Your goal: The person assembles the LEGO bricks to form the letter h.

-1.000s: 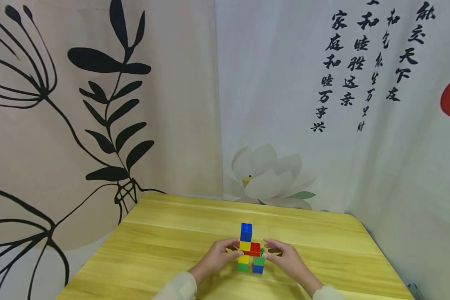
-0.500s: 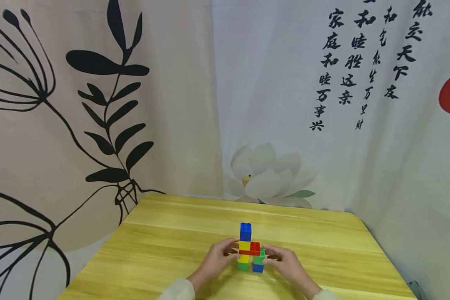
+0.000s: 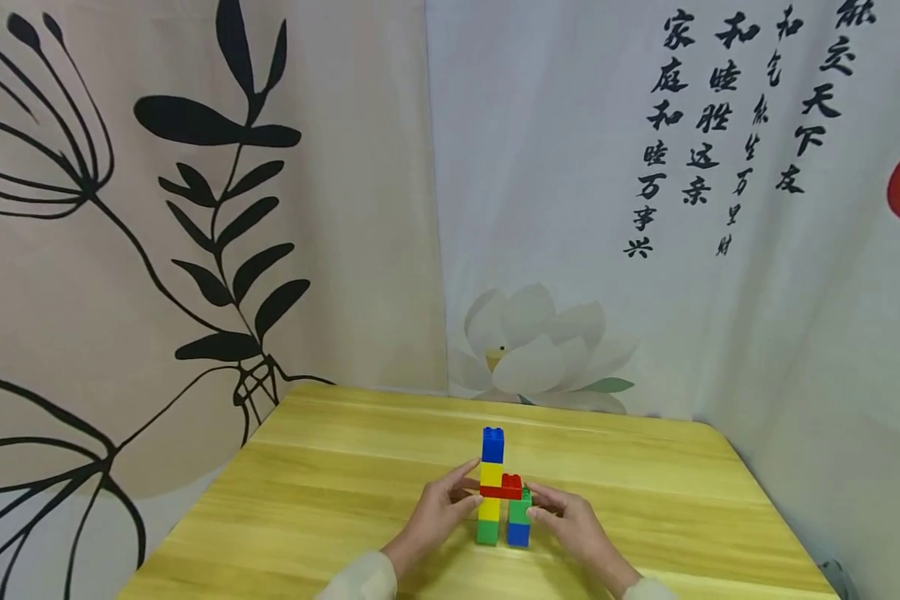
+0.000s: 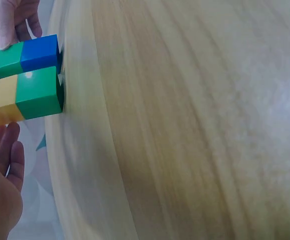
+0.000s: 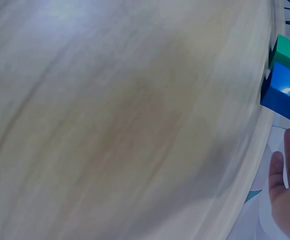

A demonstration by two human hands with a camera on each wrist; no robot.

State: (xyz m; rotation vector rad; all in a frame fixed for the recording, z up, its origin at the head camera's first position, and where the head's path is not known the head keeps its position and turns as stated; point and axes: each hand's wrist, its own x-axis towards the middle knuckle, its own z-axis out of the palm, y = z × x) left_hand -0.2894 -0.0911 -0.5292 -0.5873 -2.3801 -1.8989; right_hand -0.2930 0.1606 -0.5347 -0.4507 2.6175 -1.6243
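Both hands hold a small structure of toy building blocks above the table's middle. Its left column has a blue block (image 3: 492, 447) on top, then a yellow block (image 3: 491, 475), a red block (image 3: 508, 488), a second yellow block (image 3: 488, 510) and a green block (image 3: 487, 532). The red block bridges to a shorter right column of green (image 3: 520, 512) over blue (image 4: 39, 52). My left hand (image 3: 437, 510) grips the left column with thumb and fingers. My right hand (image 3: 572, 518) pinches the right column's green part. Dark undersides show in both wrist views; whether the base touches the table, I cannot tell.
The wooden table (image 3: 330, 483) has rounded far corners. Behind it hangs a printed cloth (image 3: 360, 208) with plants, a lotus and writing. Pale sleeves (image 3: 360, 577) cover the forearms.
The structure's top has risen in the head view while its base stays about level, so more of its front shows. The right fingers have closed in on the green part.
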